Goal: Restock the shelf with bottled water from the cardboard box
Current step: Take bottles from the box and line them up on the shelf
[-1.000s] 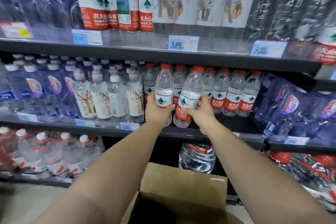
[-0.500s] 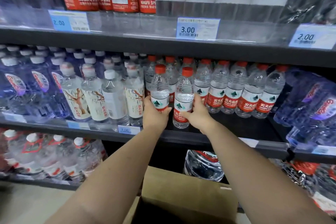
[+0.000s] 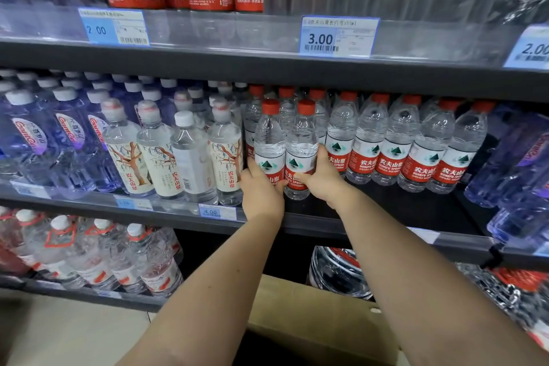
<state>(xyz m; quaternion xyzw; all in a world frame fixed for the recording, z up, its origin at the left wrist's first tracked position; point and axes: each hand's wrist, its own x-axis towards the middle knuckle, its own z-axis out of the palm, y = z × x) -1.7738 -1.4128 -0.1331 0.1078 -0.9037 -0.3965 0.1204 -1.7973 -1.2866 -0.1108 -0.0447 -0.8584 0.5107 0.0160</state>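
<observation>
Two clear water bottles with red caps and red-and-white labels stand upright side by side on the middle shelf (image 3: 371, 211). My left hand (image 3: 261, 190) grips the left bottle (image 3: 269, 140) low on its label. My right hand (image 3: 322, 178) grips the right bottle (image 3: 303, 142) the same way. Both bottles sit in front of a row of matching red-cap bottles (image 3: 392, 142). The open cardboard box (image 3: 315, 315) lies below between my forearms; its inside is dark and hidden.
White-label tree-print bottles (image 3: 154, 154) stand just left of my hands, purple bottles (image 3: 44, 134) further left. The upper shelf edge (image 3: 267, 65) hangs close overhead with price tags. Large jugs (image 3: 338, 270) fill the bottom shelf. Shrink-wrapped purple packs (image 3: 517, 163) crowd the right.
Both hands have pushed the two bottles deeper onto the middle shelf. The right bottle, tilted a second ago, now stands upright beside the left one.
</observation>
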